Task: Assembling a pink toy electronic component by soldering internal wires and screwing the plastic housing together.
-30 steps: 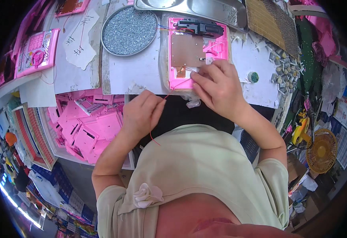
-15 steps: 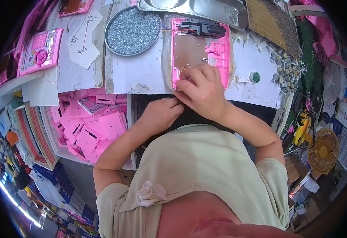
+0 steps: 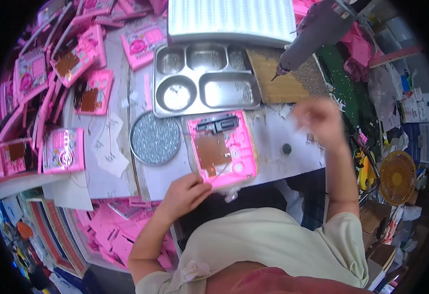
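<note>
Open pink housing [image 3: 249, 147] right of the round screw dish [image 3: 132, 147]

We judge the housing light and stiff but its exposed brown board [image 3: 212, 152] fragile, so the outer walls look best to hold. Our left hand [image 3: 182, 196], fingers curled, is at the housing's near-left corner, nearer us than the dish; we cannot tell whether it grips. Our right hand [image 3: 320, 120], blurred, hovers well right of the dish; we cannot tell its opening or hold. Beyond the dish stands a steel tray [image 3: 198, 78]; far right, a power screwdriver [image 3: 307, 41] could obstruct that hand.

No text can be read clearly; the handwriting [image 3: 110, 156] on the torn white paper [image 3: 117, 164] is blurred
</note>
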Motion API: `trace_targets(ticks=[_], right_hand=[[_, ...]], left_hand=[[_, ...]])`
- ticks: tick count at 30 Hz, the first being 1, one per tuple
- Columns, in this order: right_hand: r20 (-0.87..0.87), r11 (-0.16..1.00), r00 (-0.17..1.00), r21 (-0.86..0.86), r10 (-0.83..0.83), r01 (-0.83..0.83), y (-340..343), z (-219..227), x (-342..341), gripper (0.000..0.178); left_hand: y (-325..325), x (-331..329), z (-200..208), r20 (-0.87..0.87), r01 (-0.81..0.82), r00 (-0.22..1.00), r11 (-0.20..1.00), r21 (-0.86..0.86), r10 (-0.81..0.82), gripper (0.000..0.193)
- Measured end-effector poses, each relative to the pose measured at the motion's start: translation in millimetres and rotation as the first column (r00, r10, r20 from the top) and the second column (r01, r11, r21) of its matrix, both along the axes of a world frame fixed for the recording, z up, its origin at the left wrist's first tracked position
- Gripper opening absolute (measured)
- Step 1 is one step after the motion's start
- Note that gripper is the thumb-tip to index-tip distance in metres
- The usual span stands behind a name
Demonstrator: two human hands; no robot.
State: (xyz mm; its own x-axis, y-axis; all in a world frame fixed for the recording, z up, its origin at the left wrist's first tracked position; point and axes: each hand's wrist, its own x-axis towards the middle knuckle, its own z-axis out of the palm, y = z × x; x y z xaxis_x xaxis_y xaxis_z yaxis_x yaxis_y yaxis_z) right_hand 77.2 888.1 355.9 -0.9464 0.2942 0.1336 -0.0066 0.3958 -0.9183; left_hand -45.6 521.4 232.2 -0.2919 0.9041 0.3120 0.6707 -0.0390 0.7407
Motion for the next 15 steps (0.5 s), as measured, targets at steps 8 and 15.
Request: trace_targets(ticks=[8, 15], right_hand=[[-0.389, 0.800, 0.912, 0.504, -0.128, 0.327, 255.3, -16.9, -192.9, 0.020], [-0.439, 0.112, 0.896, 0.889, -0.063, 0.444, 241.0, -35.3, -349.6, 0.024]], left_hand=[[6.0, -2.0, -2.2, 0.077, 0.013, 0.997, 0.999, -0.042, -0.010, 0.022], [4.4, 3.3, -0.4, 0.143, -0.021, 0.989, 0.997, -0.073, 0.031, 0.018]])
